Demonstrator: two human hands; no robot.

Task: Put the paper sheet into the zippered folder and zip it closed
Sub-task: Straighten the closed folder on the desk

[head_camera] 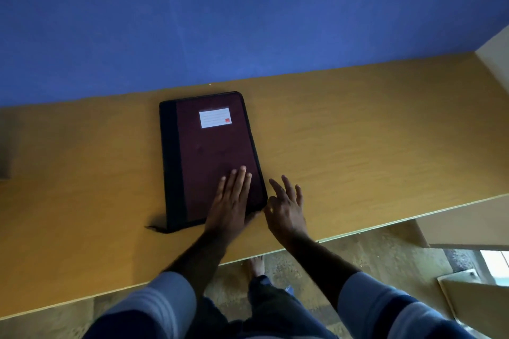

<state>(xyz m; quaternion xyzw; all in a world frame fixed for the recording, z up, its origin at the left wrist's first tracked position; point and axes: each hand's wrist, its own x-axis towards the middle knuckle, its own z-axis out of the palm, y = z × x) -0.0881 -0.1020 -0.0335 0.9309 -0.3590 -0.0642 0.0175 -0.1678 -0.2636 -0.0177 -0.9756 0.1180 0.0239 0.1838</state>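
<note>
Lying closed on table, folder under flat left hand.

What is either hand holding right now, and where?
Nothing is gripped. The left hand lies flat on the folder near its right corner; the right hand is open beside it.

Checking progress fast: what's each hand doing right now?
Left hand: open, flat on the closed folder, holding nothing.
Right hand: open, fingers spread beside the folder's near right corner, holding nothing.
</note>
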